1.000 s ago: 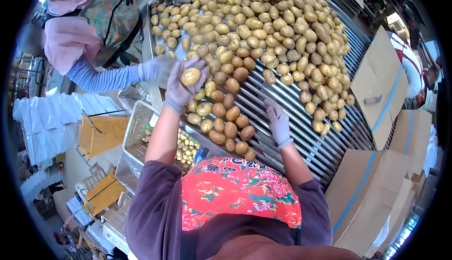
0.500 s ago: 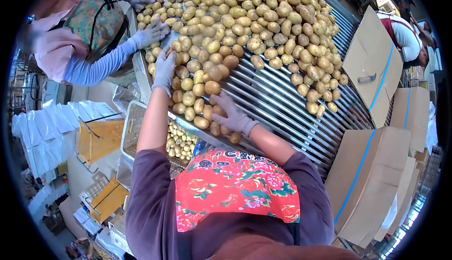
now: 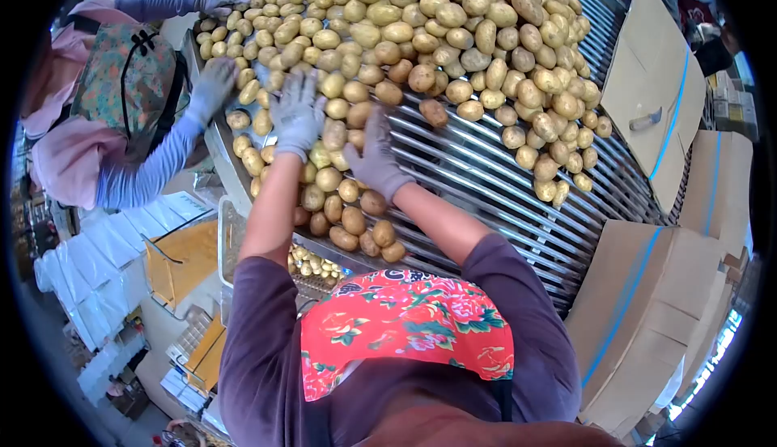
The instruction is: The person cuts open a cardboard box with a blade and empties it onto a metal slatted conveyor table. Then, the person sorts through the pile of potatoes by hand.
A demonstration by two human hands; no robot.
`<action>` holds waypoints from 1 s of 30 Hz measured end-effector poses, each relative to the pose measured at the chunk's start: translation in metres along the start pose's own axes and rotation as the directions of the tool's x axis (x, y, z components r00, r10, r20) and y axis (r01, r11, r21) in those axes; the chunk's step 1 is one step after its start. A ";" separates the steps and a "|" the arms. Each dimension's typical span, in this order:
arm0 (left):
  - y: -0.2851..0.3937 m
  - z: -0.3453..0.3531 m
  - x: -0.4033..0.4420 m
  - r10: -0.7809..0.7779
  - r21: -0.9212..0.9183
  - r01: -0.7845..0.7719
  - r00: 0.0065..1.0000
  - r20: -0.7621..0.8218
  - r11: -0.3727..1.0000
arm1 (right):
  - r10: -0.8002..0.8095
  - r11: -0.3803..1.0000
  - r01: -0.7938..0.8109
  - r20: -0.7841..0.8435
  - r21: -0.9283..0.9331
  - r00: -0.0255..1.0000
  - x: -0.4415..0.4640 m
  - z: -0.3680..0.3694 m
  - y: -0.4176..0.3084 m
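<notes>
A large heap of yellow-brown, oval, potato-like produce (image 3: 453, 14) lies on a metal roller table. My left hand (image 3: 298, 119), in a pale grey glove, rests on the pieces at the near left side with its fingers spread. To its right, my gloved right hand (image 3: 378, 159) lies against the browner pieces, fingers stretched forward and nothing gripped. Loose pieces (image 3: 353, 220) sit between my forearms near the table's edge. The fingertips of both hands partly cover the produce beneath them.
Bare metal rollers (image 3: 486, 204) run to the right of my right arm. An upright cardboard flap (image 3: 647, 91) and cardboard boxes (image 3: 639, 301) stand along the right. A co-worker's gloved hand (image 3: 212, 89) is at the table's left edge. A crate (image 3: 232, 240) stands below.
Both my hands have moved forward, away from me, over the produce. Several brown pieces have shifted forward and right onto the rollers. The co-worker's nearer hand has drawn back left.
</notes>
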State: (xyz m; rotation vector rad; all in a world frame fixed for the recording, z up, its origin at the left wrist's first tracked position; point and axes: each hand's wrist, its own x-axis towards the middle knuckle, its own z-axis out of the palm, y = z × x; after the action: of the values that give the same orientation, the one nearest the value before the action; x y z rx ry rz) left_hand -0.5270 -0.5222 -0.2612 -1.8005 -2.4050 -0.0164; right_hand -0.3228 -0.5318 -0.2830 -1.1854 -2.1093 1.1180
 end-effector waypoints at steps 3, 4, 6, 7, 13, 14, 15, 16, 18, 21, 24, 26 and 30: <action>-0.030 0.019 0.030 -0.139 0.025 0.138 0.990 0.039 0.990 | -0.085 0.972 0.021 0.266 0.234 0.960 0.021 -0.021 -0.017; -0.037 0.016 0.040 -0.143 0.050 0.139 0.984 0.102 0.989 | -0.136 0.936 0.024 0.299 0.350 0.944 0.025 -0.034 -0.026; -0.038 -0.016 0.049 -0.173 0.016 0.173 0.966 0.190 0.985 | -0.210 0.867 0.023 0.322 0.497 0.923 0.028 -0.075 -0.032; -0.051 -0.011 0.046 -0.165 -0.168 0.197 0.969 0.185 0.966 | -0.248 0.824 0.016 0.334 0.566 0.910 0.026 -0.100 -0.034; -0.079 -0.006 -0.033 -0.205 -0.721 0.109 0.978 -0.046 0.685 | -0.063 0.997 0.035 -0.418 -0.074 0.906 -0.027 -0.200 0.057; -0.072 -0.015 -0.056 -0.214 -0.713 0.109 0.975 -0.058 0.693 | -0.014 0.999 0.002 -0.327 -0.039 0.945 -0.047 -0.202 0.063; -0.062 -0.023 -0.082 -0.226 -0.705 0.114 0.972 -0.068 0.700 | 0.033 0.999 -0.035 -0.228 -0.006 0.973 -0.067 -0.205 0.064; -0.053 -0.026 -0.103 -0.248 -0.703 0.113 0.964 -0.093 0.702 | -0.039 0.996 0.022 -0.214 -0.083 0.976 -0.081 -0.214 0.059; -0.039 -0.024 -0.145 -0.260 -0.658 0.135 0.961 -0.096 0.740 | -0.173 0.974 0.122 -0.273 -0.191 0.946 -0.087 -0.245 0.038; -0.007 -0.042 -0.179 -0.261 -0.597 0.187 0.965 -0.039 0.780 | -0.193 0.981 0.145 -0.638 -0.127 0.746 -0.065 -0.316 0.048; 0.009 -0.036 -0.188 -0.204 -0.448 0.136 0.973 -0.109 0.884 | -0.052 0.998 0.009 -0.715 -0.064 0.697 -0.018 -0.356 0.097; 0.012 -0.033 -0.185 -0.215 -0.439 0.145 0.970 -0.112 0.887 | -0.121 0.980 0.010 -0.554 -0.200 0.824 0.009 -0.346 0.185; 0.016 -0.031 -0.172 -0.238 -0.472 0.133 0.956 -0.170 0.871 | -0.108 0.985 0.022 -0.515 -0.170 0.850 0.035 -0.313 0.127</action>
State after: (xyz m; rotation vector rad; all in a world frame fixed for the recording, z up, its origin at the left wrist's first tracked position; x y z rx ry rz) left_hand -0.4609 -0.6842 -0.2518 -1.5961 -2.5400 -0.8282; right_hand -0.0572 -0.3319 -0.2144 -1.3002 -1.8095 0.5135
